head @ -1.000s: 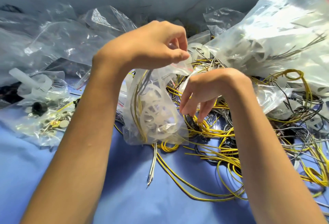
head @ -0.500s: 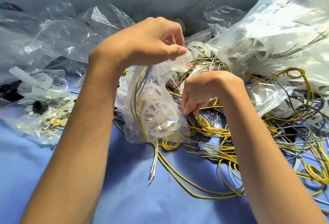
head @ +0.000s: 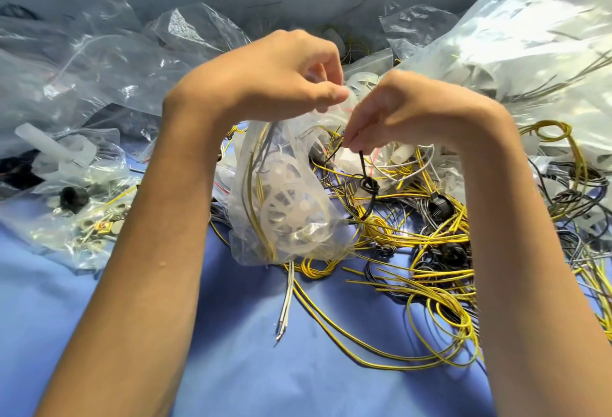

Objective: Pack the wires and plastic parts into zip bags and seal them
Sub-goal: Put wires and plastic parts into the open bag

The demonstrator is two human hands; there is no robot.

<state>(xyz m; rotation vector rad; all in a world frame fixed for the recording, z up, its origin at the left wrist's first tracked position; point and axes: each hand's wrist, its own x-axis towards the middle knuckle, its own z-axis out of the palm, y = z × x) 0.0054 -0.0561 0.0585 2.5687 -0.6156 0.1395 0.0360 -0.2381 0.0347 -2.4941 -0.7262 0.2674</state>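
My left hand [head: 281, 78] pinches the top edge of a clear zip bag [head: 284, 198] and holds it up above the blue cloth. Inside the bag lie a white plastic wheel-shaped part and a few yellow and grey wires. My right hand [head: 407, 108] is level with the bag's mouth and pinches the end of a black wire [head: 367, 181], which hangs down with a small coil on it. Under and right of that hand spreads a tangle of yellow and black wires [head: 427, 251].
A heap of clear bags [head: 99, 62] covers the back left. A big bag [head: 530, 52] of white plastic parts fills the back right. At the left lies a bag of small parts [head: 82, 218]. Bare blue cloth [head: 248, 367] shows in front.
My right hand rose from the wire tangle to the bag's mouth, lifting a black wire out of the pile. My left hand kept holding the bag up.
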